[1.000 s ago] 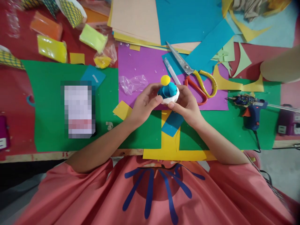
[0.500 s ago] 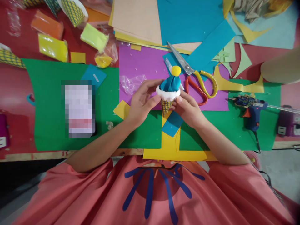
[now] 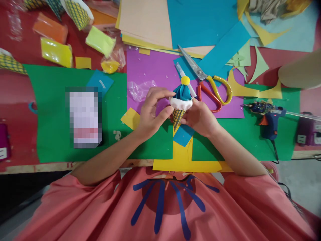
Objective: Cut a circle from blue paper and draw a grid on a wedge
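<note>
Between my hands is a small ice cream cone model [image 3: 181,104], tilted with its tip down and toward me. It has a yellow ball on top, a blue swirl, a white scalloped rim and a yellow and dark checked cone. My left hand [image 3: 153,113] touches its left side, fingertips by the blue swirl and thumb at the white rim. My right hand [image 3: 202,117] grips the right side, with fingers partly behind the cone. Just behind the model lie a white tube [image 3: 192,89] and scissors [image 3: 200,73] with red and yellow handles.
A blue glue gun [image 3: 271,122] rests at the right. Wrapped clay packs [image 3: 57,52] and more checked cones [image 3: 80,16] are at the upper left. A blurred-out phone-like object [image 3: 84,117] lies left on green sheet [image 3: 50,140]. A beige cylinder [image 3: 301,72] stands far right.
The cone model has tilted and moved slightly down, its yellow ball lower. My left fingers have shifted toward the blue swirl, and more of the white tube shows.
</note>
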### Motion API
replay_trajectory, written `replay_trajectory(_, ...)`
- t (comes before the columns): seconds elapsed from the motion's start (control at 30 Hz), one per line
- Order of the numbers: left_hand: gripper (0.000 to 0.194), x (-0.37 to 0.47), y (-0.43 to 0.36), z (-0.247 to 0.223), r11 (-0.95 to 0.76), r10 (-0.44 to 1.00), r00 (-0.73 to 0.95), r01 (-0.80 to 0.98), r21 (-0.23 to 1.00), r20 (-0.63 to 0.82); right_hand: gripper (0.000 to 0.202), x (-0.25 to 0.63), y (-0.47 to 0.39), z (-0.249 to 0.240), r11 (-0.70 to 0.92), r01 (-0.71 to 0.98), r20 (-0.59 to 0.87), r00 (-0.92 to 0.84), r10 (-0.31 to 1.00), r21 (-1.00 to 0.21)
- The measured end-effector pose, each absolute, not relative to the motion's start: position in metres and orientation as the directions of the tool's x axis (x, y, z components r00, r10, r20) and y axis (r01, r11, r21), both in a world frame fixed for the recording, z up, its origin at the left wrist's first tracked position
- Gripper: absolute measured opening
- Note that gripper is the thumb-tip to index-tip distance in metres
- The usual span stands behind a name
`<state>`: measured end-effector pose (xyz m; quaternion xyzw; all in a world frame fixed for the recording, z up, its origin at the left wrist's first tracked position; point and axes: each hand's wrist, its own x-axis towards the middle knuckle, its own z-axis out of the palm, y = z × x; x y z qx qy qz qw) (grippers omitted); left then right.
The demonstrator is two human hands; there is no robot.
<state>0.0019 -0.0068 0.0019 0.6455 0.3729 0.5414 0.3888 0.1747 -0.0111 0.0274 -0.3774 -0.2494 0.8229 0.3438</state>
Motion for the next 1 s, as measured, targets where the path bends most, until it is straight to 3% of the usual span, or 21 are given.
replay_trajectory(0.17,0.021,0.001,-0.006,0.007,-0.485,0.875,0.099,0.200,0.852,0.475,0.036,0.175,-0.009,0.025,-0.684,-0.397,-0.490,-0.488,0.722,-0.613)
replay_trajectory(0.27,0.023,0.001,-0.007,0.007,-0.529,0.849,0.116,0.217,0.821,0.516,0.046,0.176,-0.011,0.022,-0.685,-0.381,-0.477,-0.511,0.716,-0.621)
replay_trajectory(0.47,0.024,-0.001,-0.012,0.008,-0.538,0.842,0.207,0.236,0.810,0.499,0.044,0.174,-0.015,0.025,-0.677,-0.377,-0.452,-0.531,0.717,-0.632)
replay_trajectory(0.63,0.042,0.000,-0.011,0.005,-0.280,0.950,0.172,0.095,0.955,0.261,0.052,0.176,-0.013,0.027,-0.716,-0.329,-0.448,-0.602,0.661,-0.616)
replay_trajectory(0.8,0.049,0.007,-0.005,0.002,0.028,0.941,0.339,-0.141,0.990,0.021,0.052,0.176,-0.012,0.026,-0.707,-0.348,-0.441,-0.592,0.675,-0.615)
replay_trajectory(1.0,0.048,0.010,-0.004,0.002,0.046,0.944,0.329,-0.209,0.977,0.026,0.045,0.172,-0.015,0.021,-0.670,-0.359,-0.482,-0.487,0.729,-0.650)
